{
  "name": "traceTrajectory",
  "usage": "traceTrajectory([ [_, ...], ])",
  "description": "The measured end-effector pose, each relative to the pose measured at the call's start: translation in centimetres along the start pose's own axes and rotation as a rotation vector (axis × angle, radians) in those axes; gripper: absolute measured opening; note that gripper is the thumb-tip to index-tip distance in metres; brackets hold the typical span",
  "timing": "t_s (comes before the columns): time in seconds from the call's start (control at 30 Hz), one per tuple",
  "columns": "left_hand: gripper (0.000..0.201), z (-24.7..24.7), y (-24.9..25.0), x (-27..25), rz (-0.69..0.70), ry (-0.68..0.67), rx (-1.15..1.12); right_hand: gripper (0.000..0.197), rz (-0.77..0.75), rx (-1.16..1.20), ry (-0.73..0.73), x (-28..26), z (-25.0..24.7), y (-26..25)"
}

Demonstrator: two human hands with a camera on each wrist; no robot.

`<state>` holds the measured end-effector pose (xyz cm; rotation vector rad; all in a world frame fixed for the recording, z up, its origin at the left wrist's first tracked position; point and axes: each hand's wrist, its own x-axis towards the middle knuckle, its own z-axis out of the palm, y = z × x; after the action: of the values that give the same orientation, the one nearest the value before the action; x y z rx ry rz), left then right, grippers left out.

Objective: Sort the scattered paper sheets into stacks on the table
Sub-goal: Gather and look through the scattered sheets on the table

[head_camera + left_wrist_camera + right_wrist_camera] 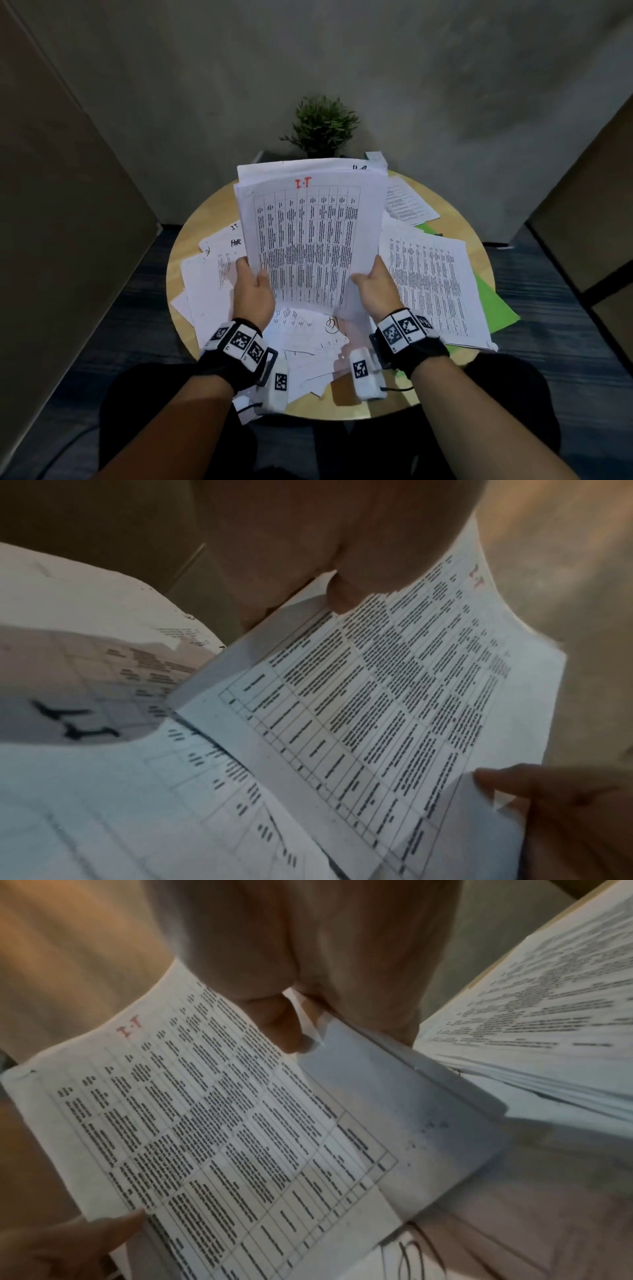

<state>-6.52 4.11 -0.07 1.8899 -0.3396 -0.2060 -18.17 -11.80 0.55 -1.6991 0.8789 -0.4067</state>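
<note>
Left hand [252,291] and right hand [375,286]: fingers [339,599] pinching lower corners of held sheaf [308,236], marked "I·T", upright above tabletop [474,246]. Advice: square edges by tapping before laying down. Loose sheets [428,284] scattered beneath and both sides, some overhanging rim; little bare wood, mostly far left edge. Plant [322,126] behind.

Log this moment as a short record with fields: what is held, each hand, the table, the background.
held: bundle of sheets, upright, top page a printed table marked "I.T" in red
left hand: grips bundle's lower left edge
right hand: grips bundle's lower right edge
table: round, wooden, strewn with loose sheets and green paper
background: potted plant
</note>
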Motion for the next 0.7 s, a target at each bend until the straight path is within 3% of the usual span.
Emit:
traceTrajectory([
  [0.07, 0.025, 0.8, 0.6, 0.0, 0.003, 0.028, 0.037, 0.04, 0.016, 0.001, 0.043, 0.5, -0.9, 0.2],
  [0.17, 0.017, 3.0, 1.7, 0.5, 0.032, 0.023, -0.02, 0.031, 0.013, -0.014, 0.126, 1.1, -3.6, 0.3],
  [0.4, 0.03, 11.8, 4.0, 0.2, -0.022, -0.196, -0.041, 0.029, 0.148, -0.19, 0.301, 3.0, -12.6, 2.7],
  [0.6, 0.04, 18.4, 5.0, -0.8, -0.065, -0.34, 0.18, 0.032, 0.309, -0.35, 0.386, 6.1, -17.3, 6.9],
  [0.7, 0.056, 20.4, 4.6, -0.9, -0.111, -0.483, 0.348, 0.041, 0.438, -0.426, 0.334, 7.0, -17.8, 8.8],
])
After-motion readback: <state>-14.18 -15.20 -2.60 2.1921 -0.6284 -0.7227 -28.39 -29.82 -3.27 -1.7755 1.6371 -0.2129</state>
